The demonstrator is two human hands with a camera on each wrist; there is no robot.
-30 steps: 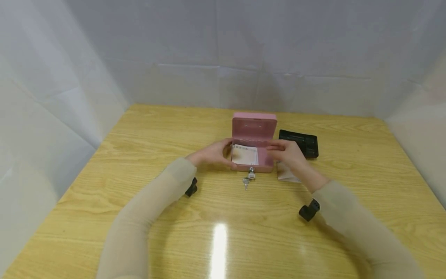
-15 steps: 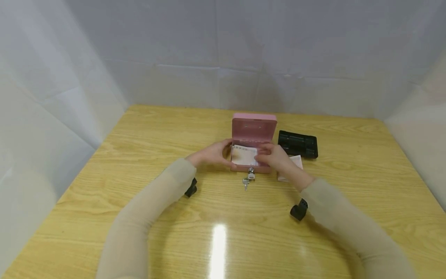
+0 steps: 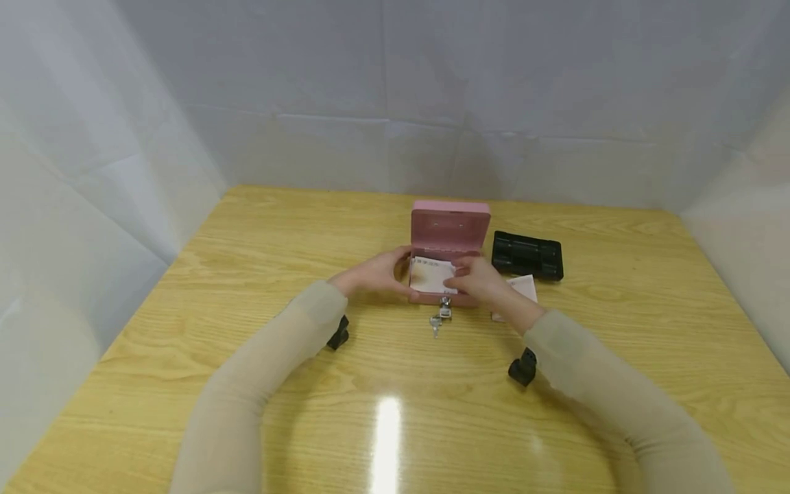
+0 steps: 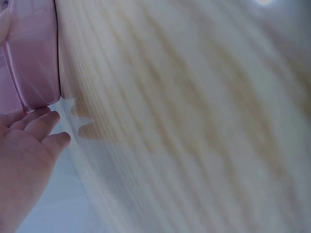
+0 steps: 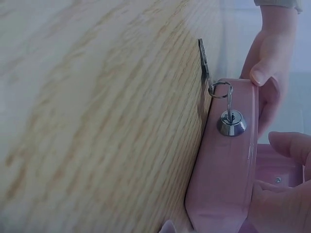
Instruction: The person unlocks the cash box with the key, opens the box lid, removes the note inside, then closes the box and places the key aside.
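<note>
Open pink cash box (image 3: 449,237) on wooden tabletop (image 3: 259,274), left hand (image 3: 373,273) holding its left side, fingers curled, right hand (image 3: 478,280) pinching paper slips (image 3: 430,274) inside, key (image 5: 228,104) in front lock, black tray (image 3: 527,255) beside.

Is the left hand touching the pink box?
Touching. In the right wrist view the left hand wraps the corner of the pink box, thumb on its front face; the head view agrees.

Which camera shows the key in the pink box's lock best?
The right wrist view: the key sits in the lock close up, ring and spare key visible. The head view shows it small at the box front. The left wrist view misses it.
</note>
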